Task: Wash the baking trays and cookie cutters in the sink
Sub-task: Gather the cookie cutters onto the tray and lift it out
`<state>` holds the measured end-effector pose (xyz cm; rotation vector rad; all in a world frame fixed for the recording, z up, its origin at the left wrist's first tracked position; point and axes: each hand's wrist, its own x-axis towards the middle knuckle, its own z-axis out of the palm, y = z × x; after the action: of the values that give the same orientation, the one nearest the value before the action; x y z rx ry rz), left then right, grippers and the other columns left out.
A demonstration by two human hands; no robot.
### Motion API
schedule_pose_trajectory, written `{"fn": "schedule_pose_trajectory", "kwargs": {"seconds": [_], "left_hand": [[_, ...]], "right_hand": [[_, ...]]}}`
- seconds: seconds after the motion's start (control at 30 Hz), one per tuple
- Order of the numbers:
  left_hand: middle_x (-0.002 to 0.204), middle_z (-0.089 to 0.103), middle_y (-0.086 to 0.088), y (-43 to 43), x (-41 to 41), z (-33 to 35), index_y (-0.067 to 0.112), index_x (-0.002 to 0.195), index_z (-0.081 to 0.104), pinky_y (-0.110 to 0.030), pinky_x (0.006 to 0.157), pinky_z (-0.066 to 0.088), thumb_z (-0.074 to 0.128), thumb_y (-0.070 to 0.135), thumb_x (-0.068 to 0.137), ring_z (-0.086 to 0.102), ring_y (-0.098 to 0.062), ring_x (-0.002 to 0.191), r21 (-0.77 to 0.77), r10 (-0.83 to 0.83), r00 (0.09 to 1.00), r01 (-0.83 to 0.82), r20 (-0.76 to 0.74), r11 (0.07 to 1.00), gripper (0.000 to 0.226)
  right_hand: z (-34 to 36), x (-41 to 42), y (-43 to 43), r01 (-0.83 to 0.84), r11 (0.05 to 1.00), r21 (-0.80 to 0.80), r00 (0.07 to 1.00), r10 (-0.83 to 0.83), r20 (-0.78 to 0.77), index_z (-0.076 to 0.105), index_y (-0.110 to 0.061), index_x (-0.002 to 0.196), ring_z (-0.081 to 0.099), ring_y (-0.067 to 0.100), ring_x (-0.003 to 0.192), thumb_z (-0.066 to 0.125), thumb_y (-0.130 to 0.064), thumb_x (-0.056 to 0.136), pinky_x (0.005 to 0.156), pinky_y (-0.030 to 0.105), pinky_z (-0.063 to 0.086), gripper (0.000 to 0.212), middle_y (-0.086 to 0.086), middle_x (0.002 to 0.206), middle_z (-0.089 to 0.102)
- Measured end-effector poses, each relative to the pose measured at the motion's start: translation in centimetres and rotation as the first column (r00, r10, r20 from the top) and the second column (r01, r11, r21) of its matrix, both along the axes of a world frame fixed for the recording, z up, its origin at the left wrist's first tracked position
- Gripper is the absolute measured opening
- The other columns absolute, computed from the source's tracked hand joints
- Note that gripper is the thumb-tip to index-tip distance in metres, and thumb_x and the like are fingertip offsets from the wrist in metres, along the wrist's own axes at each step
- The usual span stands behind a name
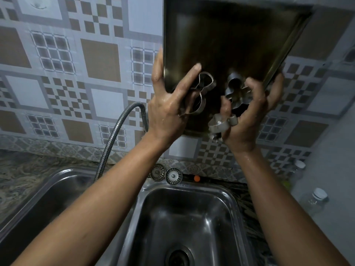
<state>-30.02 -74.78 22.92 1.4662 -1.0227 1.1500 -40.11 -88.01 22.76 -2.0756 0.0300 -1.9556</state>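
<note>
Wet forearms (92, 204) rise over the sink (192, 214). Above it, the left hand (169, 104) grips the baking tray (230, 35) by its left edge, with the left cutters (203, 89) caught in the same grasp. The right hand (249, 116) curls round the right cutters (236, 93) at the tray's lower right edge, before the tiled wall (86, 64).

This is a home kitchen. A steel double sink (192, 217) fills the view from six to eight o'clock, set into a mottled stone bench (21, 169). A flexible metal tap hose (111, 135) arcs up behind the left basin at nine o'clock. Two round sink strainers (173, 176) sit on the sink's back edge, just below centre. Brown-and-white patterned wall tiles (99, 60) cover the wall at ten o'clock, and lidded clear jars (317, 200) stand at four o'clock.
</note>
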Motion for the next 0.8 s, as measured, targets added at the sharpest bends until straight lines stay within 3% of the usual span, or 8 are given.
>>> {"fn": "schedule_pose_trajectory", "kwargs": {"seconds": [0.07, 0.1, 0.2, 0.33, 0.43, 0.53, 0.67, 0.8], "left_hand": [[0.155, 0.016, -0.027, 0.4, -0.5, -2.5, 0.032, 0.137, 0.054, -0.037, 0.082, 0.057, 0.043, 0.041, 0.102, 0.048, -0.032, 0.131, 0.136, 0.03, 0.986, -0.007, -0.162, 0.991, 0.038], [0.157, 0.015, -0.025, 0.5, -1.0, -4.5, 0.036, 0.137, 0.053, -0.039, 0.076, 0.058, 0.042, 0.043, 0.101, 0.058, -0.037, 0.116, 0.221, 0.059, 0.965, -0.001, -0.255, 0.975, 0.039], [0.162, 0.007, -0.01, 1.5, -2.8, -10.3, 0.048, 0.139, 0.046, -0.039, 0.067, 0.057, 0.044, 0.044, 0.098, 0.067, -0.037, 0.088, 0.449, 0.162, 0.864, 0.081, -0.477, 0.89, 0.041], [0.158, 0.003, -0.006, 4.1, -5.9, -19.2, 0.048, 0.144, 0.035, -0.046, 0.091, 0.048, 0.051, 0.042, 0.097, 0.061, -0.036, 0.11, 0.716, 0.406, 0.68, 0.257, -0.611, 0.649, 0.05], [0.158, 0.009, -0.012, 6.2, -8.1, -24.8, 0.044, 0.141, 0.039, -0.046, 0.095, 0.05, 0.051, 0.05, 0.094, 0.061, -0.039, 0.112, 0.69, 0.457, 0.528, 0.437, -0.716, 0.577, 0.05], [0.158, 0.011, -0.012, 7.8, -10.3, -27.3, 0.045, 0.142, 0.037, -0.044, 0.096, 0.05, 0.049, 0.052, 0.095, 0.058, -0.04, 0.116, 0.653, 0.525, 0.393, 0.523, -0.755, 0.548, 0.049], [0.158, 0.018, -0.01, 9.6, -11.8, -28.3, 0.041, 0.144, 0.036, -0.045, 0.103, 0.045, 0.048, 0.059, 0.089, 0.052, -0.041, 0.124, 0.601, 0.548, 0.293, 0.579, -0.784, 0.551, 0.059], [0.155, 0.024, -0.009, 11.0, -12.2, -28.1, 0.045, 0.138, 0.042, -0.048, 0.105, 0.044, 0.043, 0.069, 0.076, 0.052, -0.037, 0.125, 0.569, 0.535, 0.267, 0.614, -0.802, 0.547, 0.067]], "right_hand": [[-2.5, -0.4, 0.0, -0.016, 0.999, 0.029, 0.993, 0.019, -0.114, 0.042, -0.014, 0.128, 0.014, 0.022, 0.148, 0.065, -0.015, 0.09, 0.1, 0.01, 0.038, 0.044, 0.025, 0.151, 0.007], [-4.6, -0.8, 0.1, 0.006, 0.996, 0.089, 0.979, 0.012, -0.203, 0.043, -0.015, 0.13, 0.014, 0.013, 0.147, 0.065, -0.02, 0.092, 0.1, 0.009, 0.038, 0.044, 0.016, 0.155, 0.006], [-11.5, -2.4, 0.5, 0.032, 0.957, 0.289, 0.89, 0.104, -0.444, 0.045, -0.019, 0.133, 0.027, 0.015, 0.143, 0.062, -0.028, 0.093, 0.106, 0.03, 0.041, 0.044, -0.002, 0.16, 0.005], [-20.7, -5.8, 2.5, 0.202, 0.854, 0.479, 0.666, 0.239, -0.707, 0.048, -0.023, 0.13, 0.045, 0.018, 0.129, 0.065, -0.03, 0.091, 0.1, 0.028, 0.042, 0.043, -0.007, 0.157, 0.015], [-25.3, -8.7, 4.8, 0.27, 0.747, 0.608, 0.523, 0.417, -0.744, 0.049, -0.027, 0.122, 0.047, 0.01, 0.118, 0.069, -0.023, 0.087, 0.095, 0.02, 0.038, 0.04, -0.011, 0.145, 0.023], [-27.4, -10.6, 6.4, 0.313, 0.68, 0.662, 0.416, 0.529, -0.74, 0.045, -0.04, 0.116, 0.051, 0.009, 0.114, 0.069, -0.026, 0.083, 0.094, 0.025, 0.045, 0.043, -0.021, 0.14, 0.02], [-26.9, -12.3, 8.0, 0.381, 0.61, 0.695, 0.327, 0.614, -0.718, 0.044, -0.023, 0.131, 0.037, 0.004, 0.106, 0.069, -0.02, 0.083, 0.073, 0.011, 0.041, 0.055, -0.009, 0.141, 0.02], [-26.3, -13.4, 8.7, 0.377, 0.586, 0.717, 0.286, 0.663, -0.692, 0.04, -0.023, 0.14, 0.027, 0.007, 0.116, 0.067, -0.021, 0.085, 0.084, 0.017, 0.034, 0.062, -0.007, 0.143, 0.018]]}}
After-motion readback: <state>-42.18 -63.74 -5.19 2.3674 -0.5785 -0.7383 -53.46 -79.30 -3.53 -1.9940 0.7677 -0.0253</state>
